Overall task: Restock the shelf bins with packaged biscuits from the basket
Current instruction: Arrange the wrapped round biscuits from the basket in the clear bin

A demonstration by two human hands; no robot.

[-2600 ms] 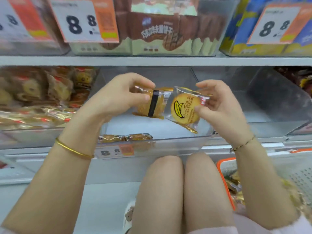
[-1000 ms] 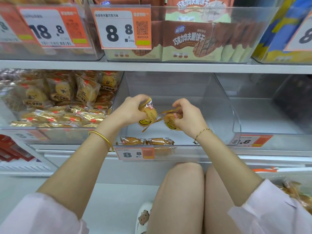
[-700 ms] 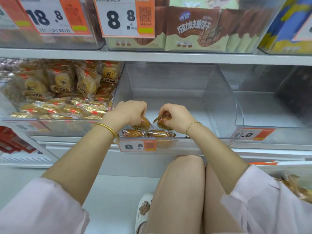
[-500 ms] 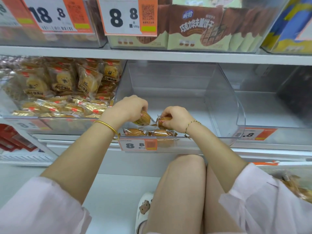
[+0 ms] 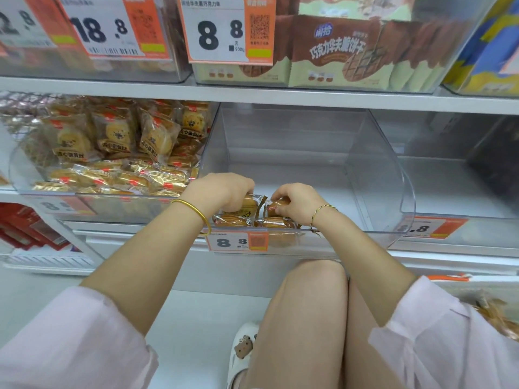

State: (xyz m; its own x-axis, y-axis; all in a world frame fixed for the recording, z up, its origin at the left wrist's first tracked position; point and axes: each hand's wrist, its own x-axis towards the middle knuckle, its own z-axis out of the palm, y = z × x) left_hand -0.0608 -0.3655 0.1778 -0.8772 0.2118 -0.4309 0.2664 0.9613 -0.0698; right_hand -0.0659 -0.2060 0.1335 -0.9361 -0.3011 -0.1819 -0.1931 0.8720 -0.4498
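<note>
two packets of biscuits have been brought down into the front of the clear middle bin (image 5: 373, 178). they are now being set on the two lower packets (image 5: 233, 220) that lie against its front wall, just behind the price label (image 5: 238, 241). the left packet (image 5: 248, 210), which carries a banana drawing, is held by the left hand (image 5: 224, 192), with the fingers (image 5: 245, 189) curled round it. the right packet (image 5: 276, 206) is pinched near its top edge by the fingers of the right hand (image 5: 297, 203). as far as can be seen, neither packet has been released yet.

it is judged that a second layer is being started at the front. only four packets are counted in this bin, these two included, so the filling is at its very beginning. more packets are seen in the basket (image 5: 449, 277) at the lower right, so many more trips are probably needed.

against the frame of 2.6 s ago, where both packets were held up in front of the bin with their faces to the camera, the hands have been lowered and pushed forward into the bin. against the frame of half a second ago very little is changed: the hands are found in nearly the same place, and the packets seem only slightly lower.
</note>
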